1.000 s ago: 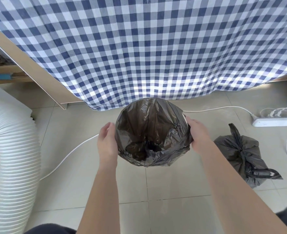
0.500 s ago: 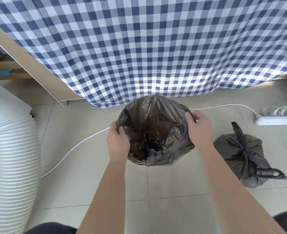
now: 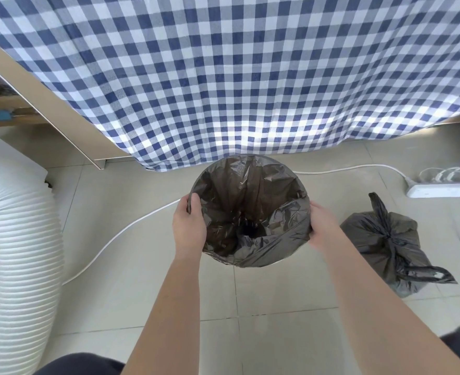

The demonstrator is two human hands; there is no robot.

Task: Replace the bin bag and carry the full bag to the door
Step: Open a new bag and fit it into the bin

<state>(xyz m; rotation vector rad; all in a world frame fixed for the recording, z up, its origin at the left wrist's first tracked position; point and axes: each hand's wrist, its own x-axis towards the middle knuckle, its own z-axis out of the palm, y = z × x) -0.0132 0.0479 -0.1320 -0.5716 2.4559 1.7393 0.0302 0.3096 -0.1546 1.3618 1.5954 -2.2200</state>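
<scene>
A fresh dark bin bag (image 3: 250,204) lines a round bin on the tiled floor, its mouth stretched wide open over the rim; the bin itself is hidden under the plastic. My left hand (image 3: 189,226) grips the bag's edge on the left rim, thumb over the top. My right hand (image 3: 322,226) presses the bag against the bin's right side. The full bag (image 3: 385,239), dark and knotted at the top, sits on the floor just right of the bin, apart from both hands.
A blue-and-white checked cloth (image 3: 237,77) hangs just behind the bin. A white ribbed hose (image 3: 20,239) curves down the left side. A white cable (image 3: 120,231) crosses the floor, and a power strip (image 3: 440,190) with plugs lies at the right.
The bag's mouth has spread wider and rounder over the rim. My left hand has moved up onto the left edge, and my right hand has slid down the bin's right side.
</scene>
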